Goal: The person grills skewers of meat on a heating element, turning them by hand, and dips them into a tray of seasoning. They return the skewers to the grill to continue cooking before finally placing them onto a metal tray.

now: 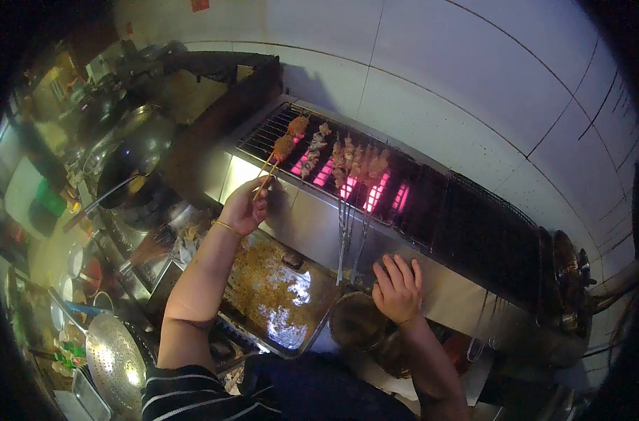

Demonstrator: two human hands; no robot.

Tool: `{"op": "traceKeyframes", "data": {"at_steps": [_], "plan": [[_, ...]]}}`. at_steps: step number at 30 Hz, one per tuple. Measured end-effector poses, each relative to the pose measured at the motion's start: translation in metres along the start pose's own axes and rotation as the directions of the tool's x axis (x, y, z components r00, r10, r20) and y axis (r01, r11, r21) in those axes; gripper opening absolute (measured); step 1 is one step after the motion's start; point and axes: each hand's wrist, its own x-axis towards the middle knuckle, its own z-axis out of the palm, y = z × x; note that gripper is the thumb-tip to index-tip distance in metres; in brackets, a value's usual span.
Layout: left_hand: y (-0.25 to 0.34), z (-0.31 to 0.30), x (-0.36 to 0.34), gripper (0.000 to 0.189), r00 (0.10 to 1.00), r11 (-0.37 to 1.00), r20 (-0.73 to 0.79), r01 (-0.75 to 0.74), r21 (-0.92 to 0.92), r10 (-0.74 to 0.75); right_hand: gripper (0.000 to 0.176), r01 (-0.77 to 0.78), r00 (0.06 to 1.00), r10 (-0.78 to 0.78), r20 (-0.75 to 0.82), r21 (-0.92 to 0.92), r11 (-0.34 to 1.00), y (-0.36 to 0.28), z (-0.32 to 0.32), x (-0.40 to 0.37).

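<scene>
My left hand (246,207) is closed around the thin wooden sticks of the browned food skewers (285,146) at the left end of the grill. Their food end rests over the grate (257,142). Beside them lies a paler skewer (314,151). Several reddish meat skewers (358,165) sit over the glowing heat, their long metal rods (343,242) sticking out past the grill's front edge. My right hand (398,289) has its fingers stretched out near the steel front panel (446,284), to the right of the rod ends. Nothing shows in it.
Below the grill is a metal tray (322,328) with brown, crumbly contents, and next to it a round pot (359,319). A dark wok (138,151) stands at left. A perforated strainer (114,361) lies at lower left. The tiled wall (431,56) rises behind the grill.
</scene>
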Motion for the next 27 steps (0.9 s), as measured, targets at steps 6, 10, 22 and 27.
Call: {"op": "traceKeyframes", "data": {"at_steps": [6, 10, 22, 27], "plan": [[0.009, 0.02, -0.013, 0.017, 0.985, 0.995, -0.154, -0.07, 0.074, 0.081, 0.035, 0.004, 1.0, -0.004, -0.021, -0.01, 1.0, 0.0, 0.001, 0.0], [0.018, 0.018, -0.014, 0.025, 0.929, 0.905, -0.15, -0.276, 0.325, 0.337, 0.035, 0.004, 1.0, -0.004, -0.015, 0.001, 1.0, 0.0, 0.0, 0.0], [0.014, 0.029, -0.037, 0.037, 0.643, -0.348, 0.371, -0.169, 0.922, 0.67, 0.034, 0.019, 0.999, -0.019, -0.034, -0.005, 1.0, -0.001, -0.002, 0.001], [0.0, 0.054, -0.058, 0.031, 0.4, -0.649, 0.657, -0.176, 0.74, 0.64, 0.032, 0.02, 0.999, -0.02, -0.038, -0.02, 1.0, -0.001, -0.003, 0.0]]}}
